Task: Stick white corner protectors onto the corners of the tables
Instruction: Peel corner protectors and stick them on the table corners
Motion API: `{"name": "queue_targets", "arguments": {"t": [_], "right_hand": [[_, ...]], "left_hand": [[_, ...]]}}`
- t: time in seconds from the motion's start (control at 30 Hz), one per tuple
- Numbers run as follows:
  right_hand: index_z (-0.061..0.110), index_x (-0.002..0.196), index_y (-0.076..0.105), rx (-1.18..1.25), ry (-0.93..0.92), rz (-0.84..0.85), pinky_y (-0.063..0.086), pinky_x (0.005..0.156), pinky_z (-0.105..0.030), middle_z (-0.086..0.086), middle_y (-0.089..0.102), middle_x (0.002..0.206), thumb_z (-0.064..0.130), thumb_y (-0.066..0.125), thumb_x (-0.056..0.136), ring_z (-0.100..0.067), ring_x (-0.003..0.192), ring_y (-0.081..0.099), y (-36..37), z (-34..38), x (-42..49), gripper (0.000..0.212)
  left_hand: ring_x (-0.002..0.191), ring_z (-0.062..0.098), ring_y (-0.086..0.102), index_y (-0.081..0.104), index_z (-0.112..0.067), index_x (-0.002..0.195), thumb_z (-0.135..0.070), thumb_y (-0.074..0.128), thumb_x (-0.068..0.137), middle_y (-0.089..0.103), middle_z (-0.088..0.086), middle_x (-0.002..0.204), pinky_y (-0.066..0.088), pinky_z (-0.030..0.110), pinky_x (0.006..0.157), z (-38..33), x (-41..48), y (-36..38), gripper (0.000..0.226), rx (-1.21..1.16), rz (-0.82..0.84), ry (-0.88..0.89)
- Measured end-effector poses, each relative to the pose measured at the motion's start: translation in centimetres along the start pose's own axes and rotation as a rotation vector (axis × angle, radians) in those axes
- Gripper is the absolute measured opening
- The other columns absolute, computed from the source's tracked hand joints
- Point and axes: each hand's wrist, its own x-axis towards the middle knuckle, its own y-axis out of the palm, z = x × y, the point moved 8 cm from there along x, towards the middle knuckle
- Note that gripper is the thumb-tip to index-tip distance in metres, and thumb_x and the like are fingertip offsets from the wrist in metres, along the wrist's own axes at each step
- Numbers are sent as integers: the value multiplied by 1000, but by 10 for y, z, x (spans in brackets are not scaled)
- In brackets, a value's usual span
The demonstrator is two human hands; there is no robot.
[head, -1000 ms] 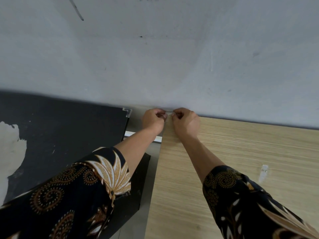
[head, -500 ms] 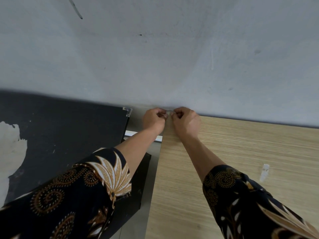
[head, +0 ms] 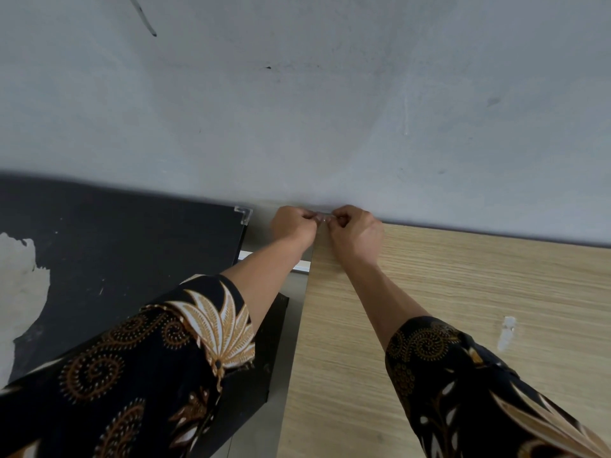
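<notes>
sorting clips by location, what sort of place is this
Likely a plain room, perhaps an office or workroom: a wood-grain table and a black table stand by a scuffed grey wall, with a corner protector on the black one.

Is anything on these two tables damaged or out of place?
Yes. The black table has a large pale patch at its left edge, where the surface looks peeled off. On the wooden table, a small white scrap lies away from the corners.
</notes>
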Motion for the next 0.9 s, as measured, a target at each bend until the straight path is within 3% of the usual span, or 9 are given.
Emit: {"name": "queue_targets", "arguments": {"t": [0.77,0.9], "right_hand": [[12,100,75,19,7,-32,37,64,-22,-4,76,91,21,68,86,-22,82,67,-1,-1,-3,18],[11,102,76,-3,15,-24,37,64,-21,-6,76,92,23,69,88,-23,84,68,-1,-1,-2,20]], "left_hand": [[88,22,73,78,-23,88,-29,80,83,77,0,89,60,39,88,10,11,6,8,-50,45,-41],[89,22,72,79,-20,97,-33,79,85,77,1,94,60,38,88,12,11,6,18,-36,40,-50]]}}
